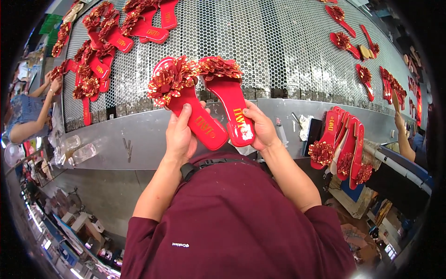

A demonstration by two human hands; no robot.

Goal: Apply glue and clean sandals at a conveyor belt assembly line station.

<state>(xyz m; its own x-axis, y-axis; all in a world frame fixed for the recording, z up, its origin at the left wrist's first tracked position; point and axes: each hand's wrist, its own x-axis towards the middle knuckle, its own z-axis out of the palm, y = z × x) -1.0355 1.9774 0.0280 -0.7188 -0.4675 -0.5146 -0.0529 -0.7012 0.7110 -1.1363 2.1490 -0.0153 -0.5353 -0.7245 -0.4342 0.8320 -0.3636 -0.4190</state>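
Dark phone (314,133) beside crumpled white scrap (304,124)

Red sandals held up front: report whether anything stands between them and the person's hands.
Nothing visible does. The left hand grips the left sandal directly, thumb on its insole; the right hand grips the right sandal toward its heel end. The fingers beneath are partly hidden.

Gleaming perforated metal bed (288,46), and a grey ledge (107,139) along it! Grey floor (111,197) below; lights (34,218) glow lower left.
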